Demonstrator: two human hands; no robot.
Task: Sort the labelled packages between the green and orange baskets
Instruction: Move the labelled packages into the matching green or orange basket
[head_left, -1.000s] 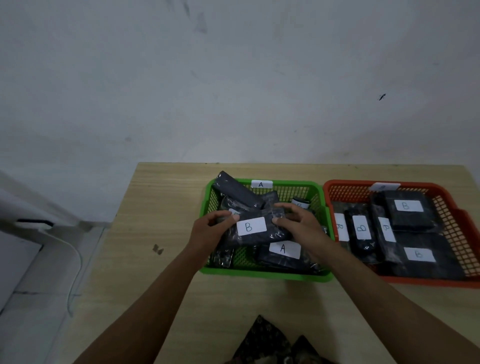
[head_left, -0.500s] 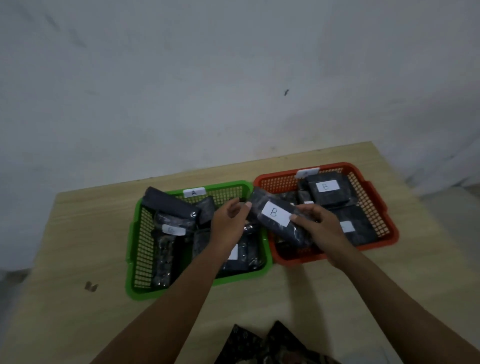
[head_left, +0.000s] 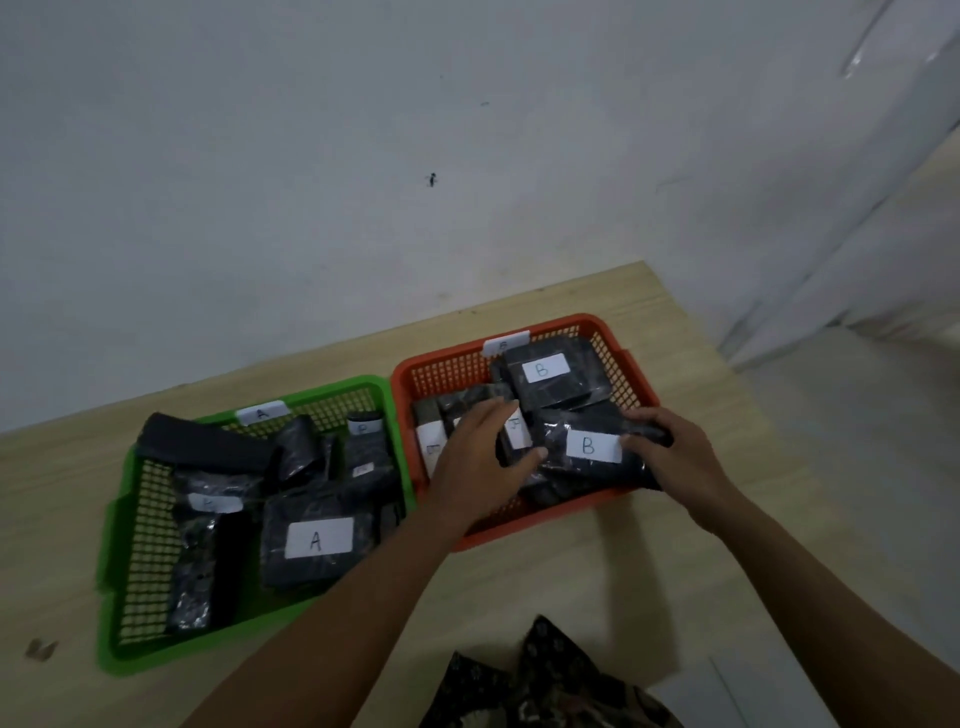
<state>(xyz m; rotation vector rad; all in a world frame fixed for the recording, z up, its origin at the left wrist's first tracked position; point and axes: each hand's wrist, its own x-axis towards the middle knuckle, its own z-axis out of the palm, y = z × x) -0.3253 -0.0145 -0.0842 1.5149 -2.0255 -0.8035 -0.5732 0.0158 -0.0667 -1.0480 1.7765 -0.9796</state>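
Presently both hands are inside the orange basket (head_left: 608, 332), holding one dark package (head_left: 592, 457) whose white label reads B. Right hand (head_left: 680, 457) has its fingers curled over the package's right end, clamped on it. Left hand (head_left: 483, 457) lies at the package's left end, fingers extended and close together across the neighbouring packs, thumb tip touching the wrapping; whether it grips cannot be told. Package sits low in the basket's near-right part, on top of other dark packs. A second B pack (head_left: 550, 376) lies behind it toward the far wall.

Green basket (head_left: 111, 545) stands just beside the orange one on the left, their rims touching or nearly so, on a wooden table (head_left: 597, 597). It carries an A tag on its far rim and holds several dark packs, one labelled A (head_left: 317, 540) near the front
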